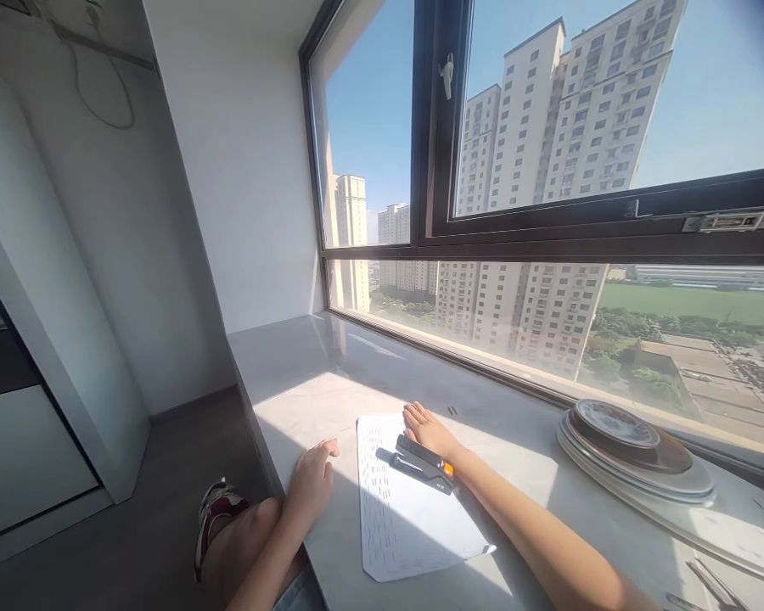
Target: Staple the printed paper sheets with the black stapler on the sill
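A black stapler [422,463] with an orange end lies on a white sheet of paper [420,543]. Rows of short dark marks, perhaps staples, run down the paper's left side. My right hand [428,429] rests flat at the paper's top edge, just beyond the stapler, fingers extended. To the left of the paper, my left hand [313,477] rests on the pale sill [306,407] with nothing visible in it, its fingers loosely bent. Two small dark strips [452,411] lie beyond my right hand.
Stacked plates [637,450] stand at the right by the window frame [515,233]. Metal utensils [706,585] lie at the lower right. A white wall [242,170] closes the sill's far end. My knee and shoe [213,518] show below the sill's left edge.
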A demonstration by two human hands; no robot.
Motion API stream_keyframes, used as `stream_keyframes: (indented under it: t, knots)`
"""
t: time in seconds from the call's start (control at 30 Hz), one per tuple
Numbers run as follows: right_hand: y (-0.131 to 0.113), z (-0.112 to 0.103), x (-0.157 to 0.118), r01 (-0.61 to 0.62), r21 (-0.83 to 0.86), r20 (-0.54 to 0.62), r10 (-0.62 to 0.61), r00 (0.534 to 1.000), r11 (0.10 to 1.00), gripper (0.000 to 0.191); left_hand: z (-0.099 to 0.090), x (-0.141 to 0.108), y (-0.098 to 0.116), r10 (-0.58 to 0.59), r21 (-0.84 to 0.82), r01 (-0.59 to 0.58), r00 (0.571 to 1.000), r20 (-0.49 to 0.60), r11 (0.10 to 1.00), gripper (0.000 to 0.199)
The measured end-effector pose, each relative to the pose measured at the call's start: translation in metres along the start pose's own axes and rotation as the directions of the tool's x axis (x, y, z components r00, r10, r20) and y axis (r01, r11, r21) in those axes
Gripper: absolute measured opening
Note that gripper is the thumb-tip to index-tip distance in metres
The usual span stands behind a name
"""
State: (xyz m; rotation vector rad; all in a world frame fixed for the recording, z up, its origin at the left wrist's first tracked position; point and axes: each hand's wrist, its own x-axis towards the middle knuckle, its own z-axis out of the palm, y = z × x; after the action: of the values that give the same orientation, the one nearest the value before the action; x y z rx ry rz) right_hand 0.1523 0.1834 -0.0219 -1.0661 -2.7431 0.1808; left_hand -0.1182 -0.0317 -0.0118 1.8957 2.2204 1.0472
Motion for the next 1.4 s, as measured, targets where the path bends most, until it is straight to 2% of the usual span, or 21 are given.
stream_keyframes:
  t: [0.1,0.3,0.43,0.57,0.73,0.83,0.93,1.03,1.1,1.2,1.3,1.4]
  knots:
    - [-0.014,-0.001,-0.005,0.028,0.023,0.006,-0.028,1.000,0.999,0.063,0.000,0.000,-0.001,0.004,0.011,-0.004,1.000,0.005,1.000,0.040]
    - [-0.038,-0.013,-0.006,-0.021,0.014,-0.020,0.021,1.000,1.000,0.058,-0.001,0.001,-0.001,0.006,0.017,-0.006,1.000,0.016,1.000,0.039]
    - [-0.037,-0.019,-0.018,0.080,0.027,-0.011,-0.080,0.997,0.996,0.056,0.000,0.002,-0.003,-0.002,0.021,0.002,1.000,0.022,1.000,0.039]
    - [-0.007,-0.014,-0.054,0.003,-0.035,-0.063,-0.005,0.998,0.999,0.055,0.000,0.002,-0.003,0.003,0.020,-0.004,0.999,0.034,1.000,0.037]
    - [0.070,-0.015,-0.102,-0.029,-0.079,-0.120,0.019,0.993,0.996,0.051,-0.002,0.002,0.002,-0.004,0.027,0.004,1.000,0.016,1.000,0.037]
    - [0.105,-0.031,-0.106,-0.046,-0.055,-0.101,0.040,0.994,0.997,0.050,-0.002,0.003,0.002,-0.012,0.031,0.011,1.000,0.017,0.999,0.038]
    - [0.116,-0.044,-0.092,-0.025,0.028,-0.160,0.029,0.987,0.999,0.055,-0.002,0.003,0.001,-0.011,0.040,0.010,0.999,0.034,0.999,0.038]
    - [0.114,-0.041,-0.071,0.005,0.100,-0.106,0.006,0.994,0.995,0.059,-0.003,0.003,0.001,-0.018,0.041,0.016,0.999,0.041,0.999,0.037]
    - [0.110,-0.031,-0.059,-0.023,0.106,-0.029,0.027,0.999,0.994,0.060,-0.003,0.003,0.000,-0.021,0.037,0.019,0.999,0.043,0.999,0.037]
    - [0.099,-0.014,-0.047,-0.063,0.065,-0.015,0.064,0.998,0.996,0.060,0.000,0.003,-0.002,-0.007,0.020,0.006,1.000,0.030,1.000,0.038]
    - [0.071,-0.002,-0.029,-0.033,0.064,-0.027,0.034,0.999,0.997,0.061,0.004,0.003,-0.006,-0.002,-0.021,0.002,1.000,-0.007,1.000,0.037]
    - [0.022,0.004,0.002,0.024,0.100,0.030,-0.027,0.999,0.995,0.066,0.007,0.003,-0.011,-0.040,-0.090,0.035,0.998,-0.057,0.995,0.038]
